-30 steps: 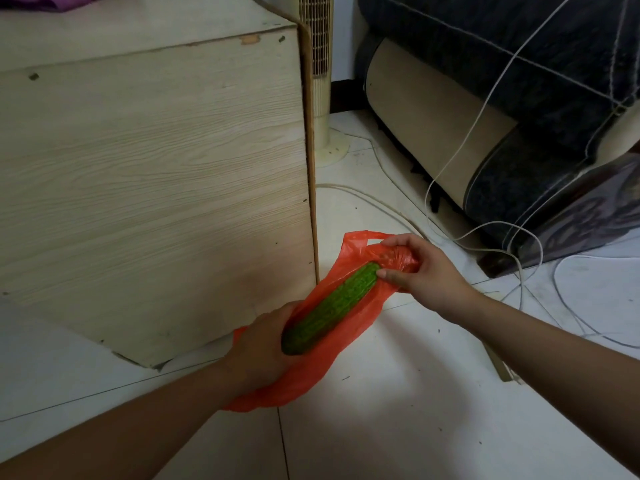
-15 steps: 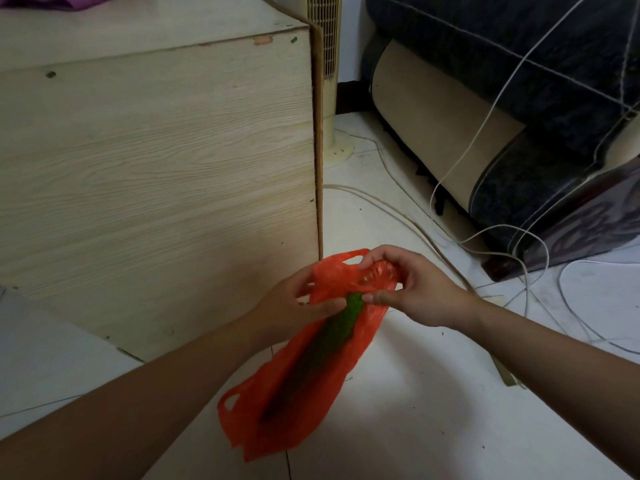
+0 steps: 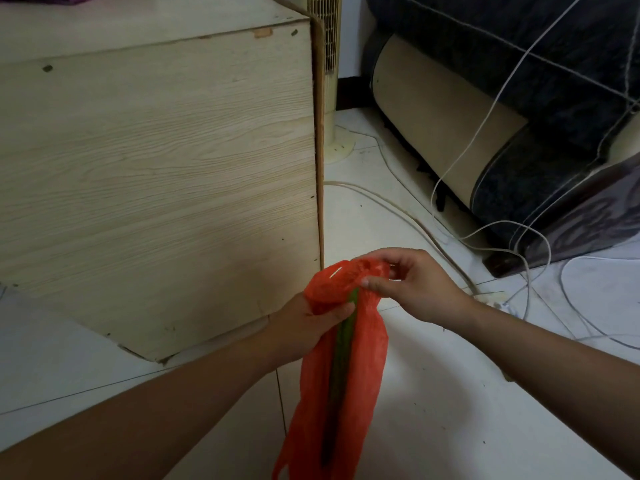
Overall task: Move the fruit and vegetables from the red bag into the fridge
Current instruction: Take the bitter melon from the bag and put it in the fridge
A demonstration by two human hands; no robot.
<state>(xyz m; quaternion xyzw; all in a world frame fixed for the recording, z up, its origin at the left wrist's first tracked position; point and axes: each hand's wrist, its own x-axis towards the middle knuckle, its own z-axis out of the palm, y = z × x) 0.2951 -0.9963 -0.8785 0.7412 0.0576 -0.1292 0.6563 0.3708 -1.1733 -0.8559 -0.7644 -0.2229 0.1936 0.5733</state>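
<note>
- The red bag [image 3: 346, 393] is held up over the tiled floor [image 3: 450, 410] and hangs lengthwise from both hands; its lower end is cut off by the bottom edge of the view.
- A long green vegetable [image 3: 341, 351] is seen inside the bag, nearly upright. Only a narrow strip is exposed between the folds of plastic; the rest is veiled by the red film.
- The left hand [image 3: 304, 327] is closed round the upper part of the bag, and its thumb is laid across the plastic and against the vegetable.
- The right hand [image 3: 415, 285] is closed on the mouth of the bag; the bunched plastic is pinched between the thumb and the curled fingers, just above the top end of the vegetable.
- One handle loop is noted at the top of the bag, beside the right hand.
- A pale wooden cabinet [image 3: 156, 185] is recorded on the left; whether the bag touches its corner cannot be told.
- A tower fan [image 3: 329, 64] is seen behind that corner, and a dark sofa [image 3: 519, 116] at the upper right.
- White cables [image 3: 485, 109] are draped over the sofa and trailed across the floor
</note>
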